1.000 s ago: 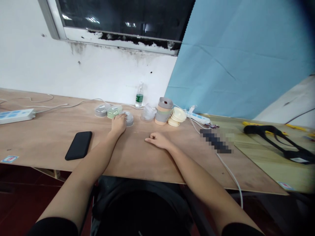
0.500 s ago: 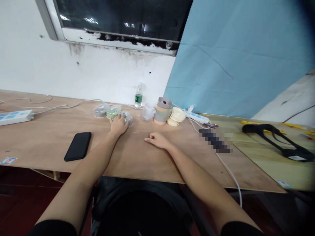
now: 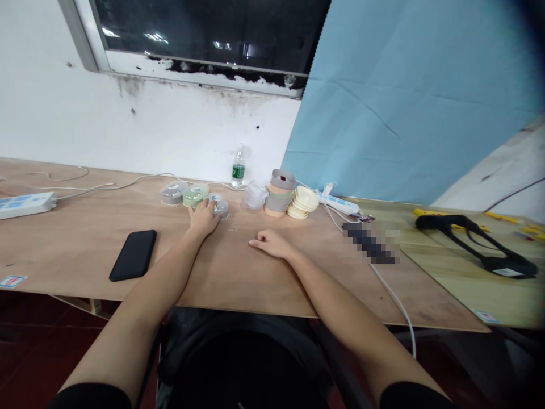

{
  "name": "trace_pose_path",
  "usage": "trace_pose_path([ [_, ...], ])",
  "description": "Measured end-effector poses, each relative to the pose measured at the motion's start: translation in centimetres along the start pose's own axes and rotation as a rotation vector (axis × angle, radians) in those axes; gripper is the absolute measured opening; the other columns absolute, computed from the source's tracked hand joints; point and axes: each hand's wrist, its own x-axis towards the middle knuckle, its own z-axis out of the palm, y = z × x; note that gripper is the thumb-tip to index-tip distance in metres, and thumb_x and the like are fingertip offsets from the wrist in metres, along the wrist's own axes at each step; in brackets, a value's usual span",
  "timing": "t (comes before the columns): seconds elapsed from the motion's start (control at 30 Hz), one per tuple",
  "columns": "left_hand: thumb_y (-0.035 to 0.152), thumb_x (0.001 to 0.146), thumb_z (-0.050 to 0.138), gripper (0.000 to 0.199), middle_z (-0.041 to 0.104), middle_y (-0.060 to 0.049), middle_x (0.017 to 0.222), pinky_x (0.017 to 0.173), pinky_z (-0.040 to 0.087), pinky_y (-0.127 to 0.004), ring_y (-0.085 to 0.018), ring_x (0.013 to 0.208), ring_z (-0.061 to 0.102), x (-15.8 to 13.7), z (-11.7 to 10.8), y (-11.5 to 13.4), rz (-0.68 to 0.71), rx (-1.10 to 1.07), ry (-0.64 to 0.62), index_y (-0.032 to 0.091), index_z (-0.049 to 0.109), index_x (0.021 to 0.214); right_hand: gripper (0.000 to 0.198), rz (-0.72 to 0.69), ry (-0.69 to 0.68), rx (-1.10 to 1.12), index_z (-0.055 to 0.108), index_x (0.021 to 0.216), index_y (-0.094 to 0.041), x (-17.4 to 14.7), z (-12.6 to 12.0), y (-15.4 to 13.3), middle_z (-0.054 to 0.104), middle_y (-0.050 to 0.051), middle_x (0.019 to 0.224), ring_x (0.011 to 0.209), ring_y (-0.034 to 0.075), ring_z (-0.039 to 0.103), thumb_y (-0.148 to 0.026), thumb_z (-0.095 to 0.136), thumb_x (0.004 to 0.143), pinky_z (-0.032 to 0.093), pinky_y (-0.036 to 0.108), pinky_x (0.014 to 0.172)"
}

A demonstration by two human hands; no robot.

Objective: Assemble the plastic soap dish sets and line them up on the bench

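My left hand lies over the near side of a row of rounded lids, its fingers spread. Its fingertips reach the edge of a pale grey lid, and the thumb touches that lid's front. Just beyond the fingers sits a green lid, with another grey lid to its left. On the bare tabletop, my right hand rests with fingers curled in and thumb pointing left; nothing shows in it. Beyond it stand clear plastic cups, a stack of grey, orange and green rings and stacked cream bowls.
A water bottle stands by the wall. A black phone lies left of my left forearm. Power strips and white cables run along the table. At the right are a pixelated dark object and a black strap-like frame.
Both hands keep nearly the same pose and place. The whole view has shifted very slightly; no object has visibly moved on the table.
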Motion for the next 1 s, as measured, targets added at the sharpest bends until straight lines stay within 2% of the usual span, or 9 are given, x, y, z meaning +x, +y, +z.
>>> trace_pose_path([
  [0.17,0.04,0.089,0.042,0.051,0.034,-0.013,0.15,0.108,0.018,-0.058,-0.031,0.136,0.032,0.2,0.1,-0.3,0.001,0.027,-0.041,0.026,0.043,0.138,0.048,0.0,0.003,-0.011,0.046,0.058,-0.018,0.0,0.0,0.0,0.048,-0.003,0.056,0.056,0.01,0.041,-0.059,0.053,0.081,0.024,0.024,0.054],
  [0.27,0.037,0.089,0.042,0.053,0.028,-0.015,0.152,0.109,0.017,-0.059,-0.031,0.138,0.029,0.4,0.2,-0.9,-0.076,0.067,-0.019,0.025,0.04,0.14,0.048,0.008,0.004,-0.016,0.047,0.058,-0.018,-0.1,-0.1,-0.1,0.049,-0.003,0.057,0.056,0.01,0.042,-0.059,0.053,0.081,0.024,0.024,0.054],
  [0.4,0.04,0.085,0.047,0.066,0.027,-0.02,0.151,0.109,0.017,-0.057,-0.033,0.137,0.029,0.4,0.4,-1.4,-0.177,0.073,0.0,0.017,0.031,0.145,0.047,0.01,0.004,-0.018,0.047,0.058,-0.018,-0.1,-0.1,-0.1,0.05,-0.003,0.057,0.056,0.01,0.043,-0.059,0.053,0.081,0.024,0.024,0.054],
  [0.73,0.052,0.082,0.049,0.078,0.022,-0.022,0.153,0.11,0.015,-0.057,-0.036,0.139,0.025,0.3,0.7,-1.1,-0.164,0.058,-0.049,0.014,0.026,0.147,0.048,0.0,0.009,-0.019,0.047,0.058,-0.018,0.0,0.1,0.2,0.048,-0.003,0.056,0.055,0.01,0.042,-0.059,0.053,0.081,0.023,0.025,0.053],
  [0.87,0.053,0.083,0.048,0.077,0.019,-0.022,0.154,0.109,0.015,-0.057,-0.037,0.141,0.02,0.5,0.6,-1.3,-0.144,0.069,-0.009,0.018,0.024,0.148,0.047,0.011,0.003,-0.016,0.048,0.058,-0.018,-0.1,0.0,0.0,0.05,-0.003,0.056,0.055,0.01,0.043,-0.058,0.054,0.081,0.023,0.025,0.054],
  [1.0,0.05,0.085,0.046,0.071,0.021,-0.021,0.154,0.11,0.014,-0.058,-0.037,0.141,0.019,0.9,1.1,-1.7,-0.162,0.087,-0.006,0.018,0.028,0.147,0.046,0.02,0.003,-0.016,0.049,0.058,-0.017,-0.1,-0.1,-0.2,0.051,-0.003,0.058,0.056,0.01,0.042,-0.057,0.055,0.081,0.023,0.024,0.053],
])
